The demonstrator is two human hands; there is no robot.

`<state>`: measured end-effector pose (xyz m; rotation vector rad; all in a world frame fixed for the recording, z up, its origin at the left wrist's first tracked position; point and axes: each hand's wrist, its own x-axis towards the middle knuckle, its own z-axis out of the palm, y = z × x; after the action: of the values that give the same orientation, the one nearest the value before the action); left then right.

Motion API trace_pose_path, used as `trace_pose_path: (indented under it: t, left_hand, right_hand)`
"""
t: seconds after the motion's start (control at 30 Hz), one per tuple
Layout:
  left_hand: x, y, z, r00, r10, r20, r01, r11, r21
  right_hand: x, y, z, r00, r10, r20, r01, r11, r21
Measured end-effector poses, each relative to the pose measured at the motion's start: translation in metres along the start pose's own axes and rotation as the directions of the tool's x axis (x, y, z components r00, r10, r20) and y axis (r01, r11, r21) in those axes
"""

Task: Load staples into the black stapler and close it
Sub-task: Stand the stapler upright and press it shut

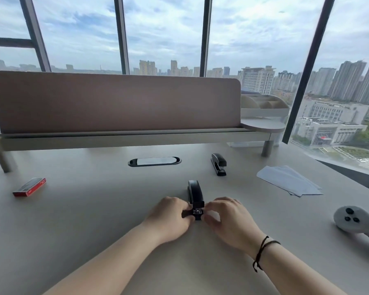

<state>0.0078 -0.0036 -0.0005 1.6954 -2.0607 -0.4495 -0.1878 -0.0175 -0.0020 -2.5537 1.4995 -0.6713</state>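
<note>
Both hands, left hand (171,217) and right hand (228,220), pinch the near end of the black stapler (195,195) on the desk (94,209)

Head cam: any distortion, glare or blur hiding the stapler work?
Head view: wide-angle bends the window mullions outward; daylight is soft, shadows faint; glare only on the cable grommet; left hand and right hand slightly soft at the black stapler.
</note>
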Motion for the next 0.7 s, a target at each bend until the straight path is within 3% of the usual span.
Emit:
trace_pose_path:
  t: [0.4,0.7]
  left_hand:
    - [0.109,0.008,0.031,0.991,-0.096,-0.089,0.085,0.989,-0.122]
    - [0.162,0.011,0.043,0.972,-0.152,-0.178,0.139,0.987,-0.082]
  right_hand:
    - [0.074,0.073,0.009,0.972,0.227,-0.069,-0.219,0.970,0.105]
    - [0.117,0.104,0.016,0.918,0.375,-0.125,-0.352,0.920,0.175]
